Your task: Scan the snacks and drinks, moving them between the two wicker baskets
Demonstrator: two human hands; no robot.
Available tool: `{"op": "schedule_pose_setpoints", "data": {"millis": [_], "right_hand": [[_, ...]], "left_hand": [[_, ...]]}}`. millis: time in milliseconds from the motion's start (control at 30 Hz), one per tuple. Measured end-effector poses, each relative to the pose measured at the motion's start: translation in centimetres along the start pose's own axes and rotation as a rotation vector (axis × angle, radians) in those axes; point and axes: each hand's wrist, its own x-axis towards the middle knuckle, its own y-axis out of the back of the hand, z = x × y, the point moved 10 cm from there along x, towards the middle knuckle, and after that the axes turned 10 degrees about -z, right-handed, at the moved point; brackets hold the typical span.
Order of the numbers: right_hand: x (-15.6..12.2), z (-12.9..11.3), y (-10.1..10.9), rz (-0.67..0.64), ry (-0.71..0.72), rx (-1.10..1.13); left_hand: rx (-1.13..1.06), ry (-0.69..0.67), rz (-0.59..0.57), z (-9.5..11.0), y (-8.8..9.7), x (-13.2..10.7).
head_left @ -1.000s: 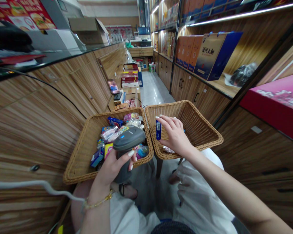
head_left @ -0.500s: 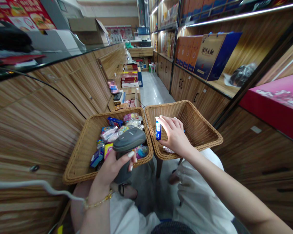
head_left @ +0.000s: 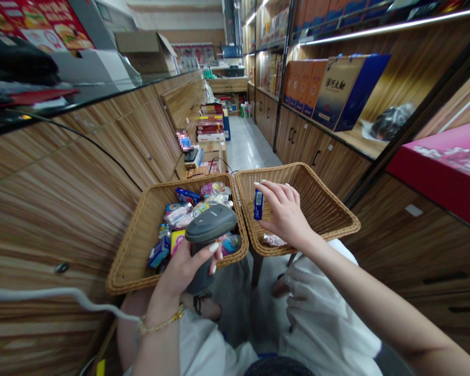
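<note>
My left hand [head_left: 190, 266] is wrapped around the handle of a grey barcode scanner [head_left: 211, 224], whose head points right. Between the thumb and fingers of my right hand [head_left: 285, 211] is a small blue packet [head_left: 258, 204], upright, with a white barcode label facing the scanner. Below my left hand, the left wicker basket [head_left: 127, 245] holds several small packaged goods, among them a blue box [head_left: 188, 196] and clear-wrapped sweets [head_left: 179, 213]. The right wicker basket [head_left: 329, 209] is under my right hand, with a pink-and-white wrapped item [head_left: 274, 239] near its front; my hand hides part of its inside.
A wooden counter [head_left: 82, 172] runs along the left, with a black cable [head_left: 97, 143] hanging down it. Shelves with a blue-and-gold gift bag [head_left: 339, 94] line the right side, near a pink box [head_left: 446, 162]. Stacked boxes [head_left: 210, 125] stand beside the aisle floor [head_left: 245, 138].
The bright scanner light on the blue packet and my right fingers has gone out. My right hand and the packet have shifted slightly right; the scanner stays in my left hand.
</note>
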Motion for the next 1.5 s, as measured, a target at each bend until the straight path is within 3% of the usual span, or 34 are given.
{"op": "schedule_pose_setpoints", "data": {"millis": [200,367,467,567,733,900,1033,1167,1333,1500], "right_hand": [[4.2,-2.5,1.6,-0.007,0.083,-0.046],[7.4,-6.4,0.7,-0.094,0.273,-0.114],[8.0,-6.6,0.4,-0.095,0.309,-0.130],[7.9,-4.7,0.7,-0.086,0.274,-0.133],[7.3,1.3,-0.6,-0.199,0.240,-0.211],[5.4,8.4,-5.7,-0.494,0.270,-0.366],[3.2,12.4,-10.0,-0.702,0.341,-0.505],[1.9,14.5,-12.5,-0.848,0.317,-0.548],[2.4,17.2,-13.6,-0.896,0.003,-0.535],[2.3,16.6,-15.3,-0.916,0.022,-0.544]], "left_hand": [[-0.039,0.011,-0.001,-0.1,0.0,0.0],[-0.030,0.012,0.020,0.1,0.1,-0.2],[-0.021,0.012,0.025,0.1,0.2,-0.4],[-0.022,0.008,0.019,-0.1,0.2,-0.4],[-0.021,-0.005,0.022,-0.1,0.4,-0.2],[-0.019,-0.005,0.013,-0.1,0.3,-0.1],[-0.024,0.009,0.006,-0.3,0.3,0.0],[-0.035,0.025,0.007,-0.5,0.4,0.1],[-0.028,0.021,-0.009,-0.5,0.2,0.1],[-0.021,0.013,-0.003,-0.2,0.3,0.2]]}}
